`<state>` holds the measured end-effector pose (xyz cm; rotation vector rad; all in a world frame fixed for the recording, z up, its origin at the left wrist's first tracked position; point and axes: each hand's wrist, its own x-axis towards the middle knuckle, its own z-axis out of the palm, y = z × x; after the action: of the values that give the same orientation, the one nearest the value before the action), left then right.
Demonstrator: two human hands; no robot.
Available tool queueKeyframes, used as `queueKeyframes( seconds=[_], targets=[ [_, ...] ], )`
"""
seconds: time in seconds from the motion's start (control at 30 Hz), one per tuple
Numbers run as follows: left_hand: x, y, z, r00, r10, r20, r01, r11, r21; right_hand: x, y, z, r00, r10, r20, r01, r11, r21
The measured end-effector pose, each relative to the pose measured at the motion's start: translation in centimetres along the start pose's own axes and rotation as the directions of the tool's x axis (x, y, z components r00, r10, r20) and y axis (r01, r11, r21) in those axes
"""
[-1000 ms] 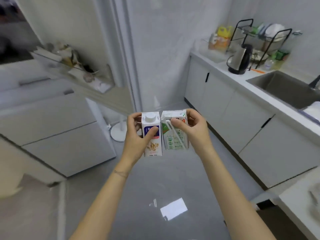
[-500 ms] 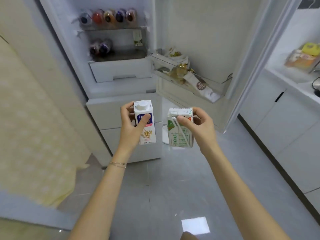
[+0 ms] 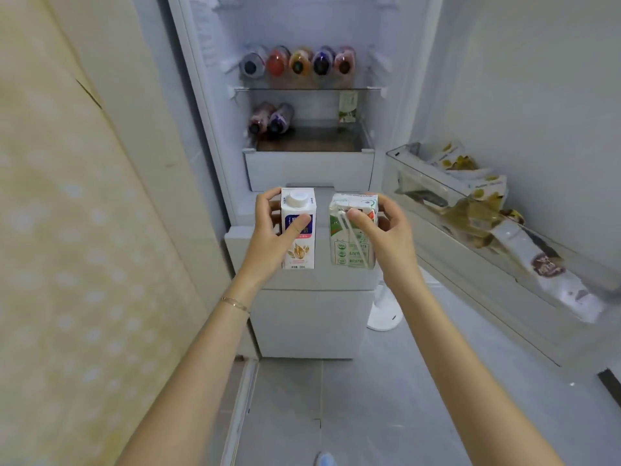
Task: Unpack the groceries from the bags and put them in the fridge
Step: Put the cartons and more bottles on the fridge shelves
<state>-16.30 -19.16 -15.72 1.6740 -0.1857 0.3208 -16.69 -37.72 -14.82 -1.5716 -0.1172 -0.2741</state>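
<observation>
Two cartons were gripped side by side — capped carton (image 3: 298,230) by the left hand (image 3: 268,235), green carton (image 3: 352,233) by the right hand (image 3: 386,233) — open fridge (image 3: 309,136) just beyond.

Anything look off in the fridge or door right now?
Only the door shelf: its packets lie jumbled and tilted, overlapping. Bottles lie in neat rows. The capped carton in the left hand and green carton in the right hand look upright, undamaged.

glossy paper cartons (image 3: 298,230), glass fridge shelf (image 3: 307,89), shiny floor tiles (image 3: 386,415)
</observation>
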Motion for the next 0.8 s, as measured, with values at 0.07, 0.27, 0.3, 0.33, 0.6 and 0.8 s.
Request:
queueKeyframes(
  seconds=[0.07, 0.27, 0.3, 0.33, 0.6, 0.8],
  targets=[
    [3.4, -0.9, -0.8, 1.000, -0.016, -0.004, 0.016, 1.000, 0.004, 3.9, 0.7, 1.8, 1.000, 0.004, 0.005, -0.004, 1.000, 0.026],
    [12.5, -3.8, -2.8, 0.997, -0.032, -0.077, 0.032, 0.999, -0.001, 13.9, 2.8, 6.0, 0.999, 0.018, 0.041, -0.018, 1.000, 0.010],
    [13.9, -4.4, -2.9, 0.996, -0.037, -0.084, 0.036, 0.999, -0.009, 15.3, 3.2, 6.4, 0.999, 0.023, 0.031, -0.023, 1.000, 0.010],
    [15.2, -4.8, -2.9, 0.995, -0.042, -0.086, 0.041, 0.999, -0.014, 16.6, 3.6, 6.8, 0.999, 0.032, 0.018, -0.032, 0.999, 0.010],
    [27.7, -9.0, -2.1, 0.998, -0.053, -0.025, 0.051, 0.996, -0.076, 26.5, 7.0, 8.7, 0.987, 0.088, -0.138, -0.090, 0.996, -0.013],
    [36.3, -12.1, -2.0, 0.991, -0.018, 0.134, 0.028, 0.997, -0.076, 32.7, 8.6, 10.0, 0.960, 0.079, -0.269, -0.078, 0.997, 0.011]
  ],
)
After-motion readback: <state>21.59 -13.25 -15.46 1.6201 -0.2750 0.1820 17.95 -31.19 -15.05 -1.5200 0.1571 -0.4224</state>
